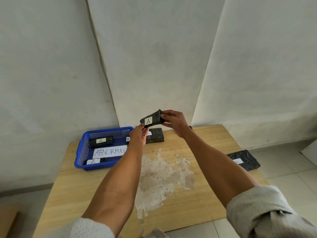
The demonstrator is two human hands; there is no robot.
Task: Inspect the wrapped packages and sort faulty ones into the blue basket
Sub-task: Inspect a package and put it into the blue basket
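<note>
Above light wooden counter [205, 194], at frame centre: black plastic-wrapped package labelled A [151, 120], pinched at its ends between left hand [138, 137] and right hand [173, 121]; blue plastic mesh basket [80, 152] at left centre.

It looks like a plain work room set up for checking parcels, with bare white walls [154, 48], a pale tiled floor [283, 170], one worn wooden table [205, 194], a blue basket [80, 148] holding a paper sign [109, 152] that says ABNORMAL, and black wrapped packages [243, 159] marked A.
</note>
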